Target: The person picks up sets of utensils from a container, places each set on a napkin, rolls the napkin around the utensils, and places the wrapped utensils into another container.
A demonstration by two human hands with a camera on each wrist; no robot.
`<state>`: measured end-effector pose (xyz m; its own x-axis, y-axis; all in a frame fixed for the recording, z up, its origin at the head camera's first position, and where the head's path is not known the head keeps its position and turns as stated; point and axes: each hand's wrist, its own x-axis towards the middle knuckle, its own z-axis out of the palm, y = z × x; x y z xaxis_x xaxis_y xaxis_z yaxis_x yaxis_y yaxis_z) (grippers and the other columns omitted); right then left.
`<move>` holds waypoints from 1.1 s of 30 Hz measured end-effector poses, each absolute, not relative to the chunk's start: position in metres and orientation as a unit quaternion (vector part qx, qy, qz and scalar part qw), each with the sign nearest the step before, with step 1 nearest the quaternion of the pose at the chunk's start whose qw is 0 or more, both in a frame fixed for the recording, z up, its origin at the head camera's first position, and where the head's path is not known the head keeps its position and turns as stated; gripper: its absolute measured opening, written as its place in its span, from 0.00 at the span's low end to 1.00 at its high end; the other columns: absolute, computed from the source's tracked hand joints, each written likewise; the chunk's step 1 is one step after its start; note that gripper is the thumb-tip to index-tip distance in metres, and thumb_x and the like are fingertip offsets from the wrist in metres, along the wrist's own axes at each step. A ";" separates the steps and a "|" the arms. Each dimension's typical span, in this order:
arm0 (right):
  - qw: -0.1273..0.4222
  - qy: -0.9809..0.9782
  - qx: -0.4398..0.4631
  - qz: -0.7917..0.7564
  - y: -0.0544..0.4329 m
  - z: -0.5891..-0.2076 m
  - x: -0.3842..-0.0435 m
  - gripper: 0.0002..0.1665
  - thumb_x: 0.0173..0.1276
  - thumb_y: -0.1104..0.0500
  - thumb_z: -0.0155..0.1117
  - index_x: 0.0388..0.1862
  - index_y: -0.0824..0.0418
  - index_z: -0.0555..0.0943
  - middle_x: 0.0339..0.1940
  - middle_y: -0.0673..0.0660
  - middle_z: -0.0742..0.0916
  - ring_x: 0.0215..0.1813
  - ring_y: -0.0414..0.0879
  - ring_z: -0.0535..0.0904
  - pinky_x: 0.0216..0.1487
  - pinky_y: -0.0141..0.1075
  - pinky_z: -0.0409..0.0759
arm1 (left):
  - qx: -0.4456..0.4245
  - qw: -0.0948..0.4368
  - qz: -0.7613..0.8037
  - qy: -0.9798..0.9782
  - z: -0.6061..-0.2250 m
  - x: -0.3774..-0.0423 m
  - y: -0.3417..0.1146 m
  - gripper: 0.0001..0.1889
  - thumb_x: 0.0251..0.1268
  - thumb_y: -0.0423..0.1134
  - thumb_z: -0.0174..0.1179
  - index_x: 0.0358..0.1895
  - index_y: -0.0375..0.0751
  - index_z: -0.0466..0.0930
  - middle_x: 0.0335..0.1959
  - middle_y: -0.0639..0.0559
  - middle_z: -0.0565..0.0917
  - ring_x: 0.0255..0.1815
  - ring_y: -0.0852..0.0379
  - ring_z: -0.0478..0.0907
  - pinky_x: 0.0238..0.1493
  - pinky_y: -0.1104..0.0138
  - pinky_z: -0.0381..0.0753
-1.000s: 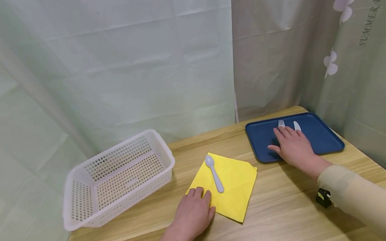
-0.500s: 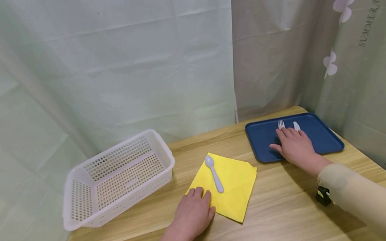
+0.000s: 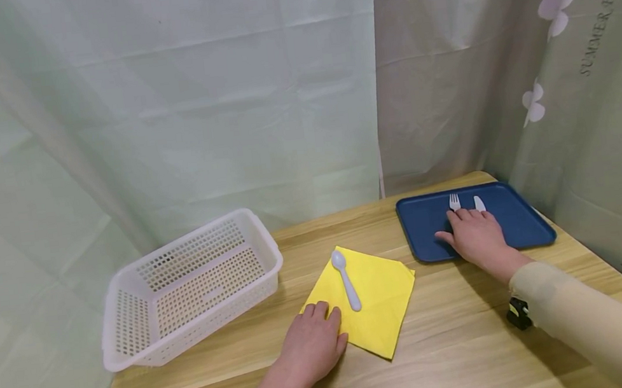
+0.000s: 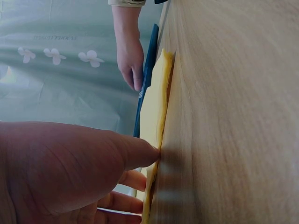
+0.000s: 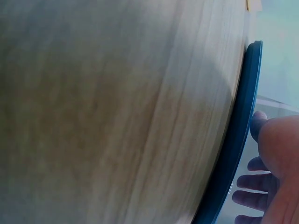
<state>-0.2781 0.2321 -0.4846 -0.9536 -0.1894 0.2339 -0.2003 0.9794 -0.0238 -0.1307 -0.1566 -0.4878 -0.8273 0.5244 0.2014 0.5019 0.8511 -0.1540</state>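
In the head view, my left hand [image 3: 312,341] rests on the near left corner of a folded yellow napkin [image 3: 382,288]. Its thumb [image 4: 140,151] touches the napkin's edge in the left wrist view. On the napkin lies a pale lavender spoon [image 3: 347,279], bowl pointing away, just beyond my fingertips. My right hand [image 3: 477,238] is over a dark blue tray [image 3: 521,221], fingers spread. Ahead of its fingertips show the tines of a white fork [image 3: 454,201] and the blade of a white knife [image 3: 479,203]; their lower parts are hidden under the hand.
A white perforated plastic basket [image 3: 190,297] stands at the left of the wooden table [image 3: 448,332]. Pale curtains [image 3: 221,114] hang behind the table and along both sides. A small black device [image 3: 518,314] is on the underside of my right wrist.
My right hand has drawn back slightly toward me, and more of the fork shows ahead of it. The left hand, napkin and spoon have stayed in place.
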 end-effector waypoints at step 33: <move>0.115 -0.989 0.091 0.006 0.235 -0.488 -0.285 0.30 0.82 0.44 0.68 0.48 0.74 0.85 0.40 0.70 0.85 0.47 0.69 0.82 0.51 0.65 0.80 | -0.274 0.145 0.044 -0.950 -0.490 -0.131 -0.157 0.21 0.69 0.51 0.74 0.53 0.39 0.87 0.49 0.42 0.84 0.47 0.43 0.81 0.43 0.53 0.86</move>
